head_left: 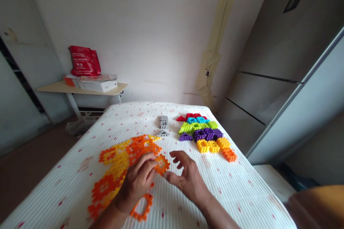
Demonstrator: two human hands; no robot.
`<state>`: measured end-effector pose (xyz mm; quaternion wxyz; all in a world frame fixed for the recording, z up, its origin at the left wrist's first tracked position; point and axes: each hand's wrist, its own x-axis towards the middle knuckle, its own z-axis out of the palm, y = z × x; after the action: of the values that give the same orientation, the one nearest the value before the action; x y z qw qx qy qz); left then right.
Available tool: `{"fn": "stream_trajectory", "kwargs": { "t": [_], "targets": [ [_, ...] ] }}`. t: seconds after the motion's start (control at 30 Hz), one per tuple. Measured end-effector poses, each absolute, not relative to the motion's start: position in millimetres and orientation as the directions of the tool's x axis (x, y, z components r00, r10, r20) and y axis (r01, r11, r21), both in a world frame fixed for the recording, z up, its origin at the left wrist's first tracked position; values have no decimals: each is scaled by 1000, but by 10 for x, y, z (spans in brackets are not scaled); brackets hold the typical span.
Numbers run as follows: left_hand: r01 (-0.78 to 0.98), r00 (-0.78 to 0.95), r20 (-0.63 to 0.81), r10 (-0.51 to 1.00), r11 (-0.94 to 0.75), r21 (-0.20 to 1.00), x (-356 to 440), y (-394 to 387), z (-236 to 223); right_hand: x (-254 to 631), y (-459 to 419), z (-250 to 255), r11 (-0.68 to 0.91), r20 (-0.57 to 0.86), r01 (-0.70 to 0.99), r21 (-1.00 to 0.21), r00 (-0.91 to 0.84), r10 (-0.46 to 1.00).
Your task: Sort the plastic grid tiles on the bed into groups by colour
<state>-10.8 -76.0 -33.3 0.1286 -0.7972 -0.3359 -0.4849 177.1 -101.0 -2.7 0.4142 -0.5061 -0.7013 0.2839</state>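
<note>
Pinched between the fingers of my left hand (141, 175) is an orange interlocking building piece (162, 164) with a notched edge and a window pattern. My right hand (186, 175) is just right of that piece, fingers curved and apart, thumb close to its lower edge; whether the thumb touches it I cannot tell. Left of and behind my left hand lies a spread of loose orange and yellow building pieces (115, 164). An orange frame piece with a large opening (147, 207) lies below my left hand, partly hidden by the wrist.
Stacked pieces sit in colour rows at right: red (196, 116), blue (198, 120), green (197, 126), purple (208, 134), yellow (203, 146) and orange (229, 155). Grey pieces (163, 123) lie near the middle. A refrigerator (258, 61) stands right; a side table (57, 87) holds a red bag (84, 61).
</note>
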Motion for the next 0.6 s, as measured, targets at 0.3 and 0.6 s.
{"fn": "stream_trajectory", "kwargs": {
  "t": [0.3, 0.6],
  "targets": [
    [690, 375, 850, 370, -723, 11, -103, -740, -410, 1636, -1052, -130, 325, 324, 591, -738, -111, 939],
    [701, 310, 877, 366, -711, 49, -243, -630, -431, 3048, -994, -393, 108, 635, 911, -397, 188, 750]
  ]
}}
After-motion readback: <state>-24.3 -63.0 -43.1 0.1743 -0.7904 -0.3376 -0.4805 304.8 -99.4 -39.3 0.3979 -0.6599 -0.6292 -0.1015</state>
